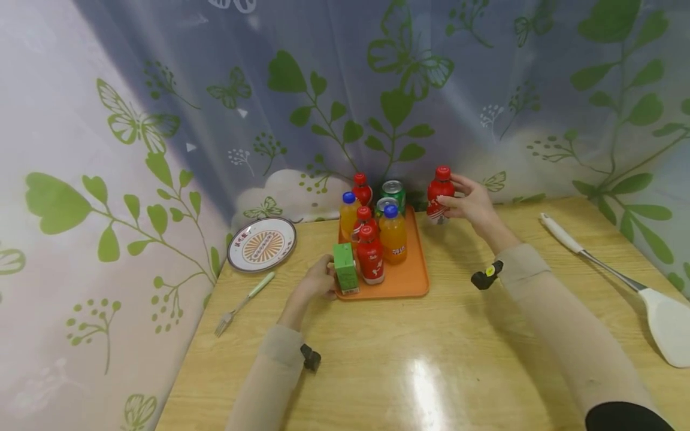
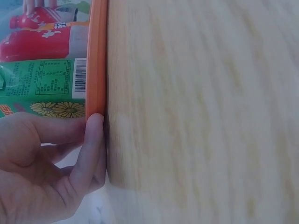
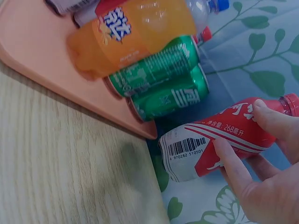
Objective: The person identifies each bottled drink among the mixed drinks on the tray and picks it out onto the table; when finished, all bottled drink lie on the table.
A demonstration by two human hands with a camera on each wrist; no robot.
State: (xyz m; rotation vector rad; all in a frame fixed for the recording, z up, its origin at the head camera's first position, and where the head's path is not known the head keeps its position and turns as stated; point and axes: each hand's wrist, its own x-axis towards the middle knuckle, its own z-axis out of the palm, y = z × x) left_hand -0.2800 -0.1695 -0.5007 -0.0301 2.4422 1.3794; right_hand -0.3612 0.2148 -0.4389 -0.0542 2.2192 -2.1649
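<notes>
Red plastic bottle (image 1: 438, 193), head view: gripped by the right hand (image 1: 473, 209) at the wood-grain bench (image 1: 458, 347)'s back edge, beside an orange rectangular tray (image 1: 405, 284) of red and orange bottles (image 1: 371, 258), green cans (image 1: 395, 190) and a green carton (image 1: 345, 269). Left wrist: left hand (image 2: 46, 176) pinches the tray's rim. Right wrist: fingers (image 3: 235, 169) round the bottle.

4 red btls (image 1: 371, 257) + 2 orange btls (image 1: 393, 236), so 6 btls tot. 2 green cans (image 3: 161, 70). 1 carton (image 1: 346, 268). Drinks tot = 9 pcs. 1 tray (image 1: 409, 284), 1 plate (image 1: 262, 245). 1 fork (image 1: 261, 285) + 1 spatula (image 1: 668, 326), i.e. 2 utensils. 1 table (image 1: 356, 359). 1 L hand (image 1: 319, 279), 1 R hand (image 1: 474, 206). 2 sleeves (image 1: 571, 323).
</notes>
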